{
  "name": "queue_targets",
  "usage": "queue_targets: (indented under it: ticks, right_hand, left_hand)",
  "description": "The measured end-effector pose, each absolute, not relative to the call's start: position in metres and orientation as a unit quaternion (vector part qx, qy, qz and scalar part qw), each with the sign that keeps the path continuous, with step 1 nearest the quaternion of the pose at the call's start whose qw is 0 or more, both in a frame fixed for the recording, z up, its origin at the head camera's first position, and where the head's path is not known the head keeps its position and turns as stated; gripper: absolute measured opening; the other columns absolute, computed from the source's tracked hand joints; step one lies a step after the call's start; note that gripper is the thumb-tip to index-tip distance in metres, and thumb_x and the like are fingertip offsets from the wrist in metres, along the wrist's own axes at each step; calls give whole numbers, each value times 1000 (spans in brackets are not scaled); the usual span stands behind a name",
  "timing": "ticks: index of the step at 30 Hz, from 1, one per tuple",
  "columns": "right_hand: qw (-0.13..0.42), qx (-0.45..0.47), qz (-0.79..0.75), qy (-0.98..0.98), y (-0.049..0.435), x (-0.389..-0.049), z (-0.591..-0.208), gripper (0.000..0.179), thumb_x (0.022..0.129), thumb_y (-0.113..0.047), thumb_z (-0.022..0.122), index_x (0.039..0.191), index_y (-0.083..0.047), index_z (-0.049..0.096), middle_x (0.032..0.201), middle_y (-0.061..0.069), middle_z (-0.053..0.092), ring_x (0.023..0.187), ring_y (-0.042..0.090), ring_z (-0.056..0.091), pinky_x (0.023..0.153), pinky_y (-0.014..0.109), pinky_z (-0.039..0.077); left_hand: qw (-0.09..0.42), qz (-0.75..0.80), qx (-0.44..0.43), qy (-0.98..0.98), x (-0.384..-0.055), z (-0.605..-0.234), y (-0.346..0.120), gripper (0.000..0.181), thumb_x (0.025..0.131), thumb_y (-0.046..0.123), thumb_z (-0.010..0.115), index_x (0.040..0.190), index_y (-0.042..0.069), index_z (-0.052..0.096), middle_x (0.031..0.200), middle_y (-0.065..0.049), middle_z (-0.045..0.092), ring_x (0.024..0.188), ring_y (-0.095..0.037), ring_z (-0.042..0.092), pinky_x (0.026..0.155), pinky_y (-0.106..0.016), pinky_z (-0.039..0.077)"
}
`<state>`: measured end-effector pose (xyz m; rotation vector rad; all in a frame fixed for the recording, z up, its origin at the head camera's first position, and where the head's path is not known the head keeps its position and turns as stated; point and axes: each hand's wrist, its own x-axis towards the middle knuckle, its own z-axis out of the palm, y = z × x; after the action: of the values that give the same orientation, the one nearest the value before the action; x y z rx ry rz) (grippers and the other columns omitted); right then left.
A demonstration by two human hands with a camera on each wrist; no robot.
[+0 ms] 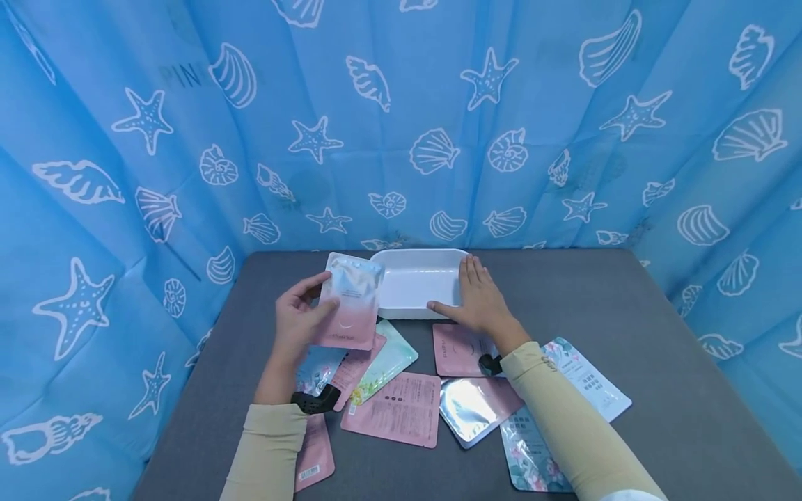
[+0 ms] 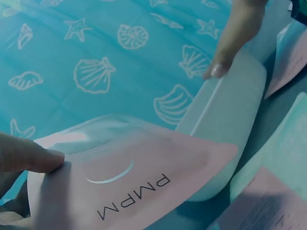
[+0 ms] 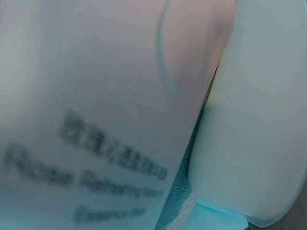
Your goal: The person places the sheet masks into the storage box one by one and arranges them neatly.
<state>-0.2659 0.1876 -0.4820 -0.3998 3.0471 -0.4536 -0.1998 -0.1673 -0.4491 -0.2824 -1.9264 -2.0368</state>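
Note:
My left hand pinches a pink-and-white sheet mask packet by its left edge, thumb on the front. The packet is held raised, its right edge overlapping the left end of a white rectangular tray. "PMPM" lettering shows on the packet in the left wrist view. At the tray's right end lies my right hand, fingers straight along that side and thumb at the front rim. In the right wrist view, a blurred packet fills the left part and the tray wall the right; no fingers show.
Several more mask packets lie on the grey table: a pink one, a green one, a silvery one and floral ones by the right forearm. A blue shell-print curtain hangs behind and at both sides.

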Motion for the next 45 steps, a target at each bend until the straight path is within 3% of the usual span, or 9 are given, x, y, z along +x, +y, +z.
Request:
queue_targets:
  ticks: [9,16,25,32,45]
  right_hand:
    - [15,-129,-148,980,188,-263,-484,128,92,-80,54,166,9,0,177,26,-4,166,39,-3,136,53,6]
    - [16,-128,-148,981,188,-265,-486,127,92,-81,54,166,8,1,177,25,-4,166,39,-3,136,53,6]
    - [23,-127,-139,982,188,-266,-486,128,92,-83,50,167,7,-2,177,24,-6,167,38,-5,136,53,5]
    - [27,-128,-139,982,189,-267,-485,128,93,-83,50,166,6,-4,177,23,-7,167,37,-6,136,52,5]
    - [18,-128,-144,981,188,-267,-485,127,92,-83,51,167,6,-1,177,23,-6,167,37,-5,136,53,6]
  left_hand:
    - [157,-729,-10,-666,-204,-459,-155,45,92,-9,73,136,1,68,132,-17,64,112,-23,62,86,-17,59]
    - [186,-726,23,-661,-206,-466,-142,41,94,-8,71,135,-1,69,132,-21,62,108,-23,56,78,-15,57]
    - [169,-744,77,-642,-211,-472,-131,45,93,-5,71,137,5,69,133,-20,61,108,-23,60,75,-17,58]
    - [162,-778,114,-597,-213,-472,-123,50,94,-9,69,143,2,64,148,-22,51,124,-27,56,84,-16,59]
    - [148,-775,137,-599,-215,-477,-115,50,98,2,72,146,3,61,138,-22,55,112,-19,58,86,-15,58]
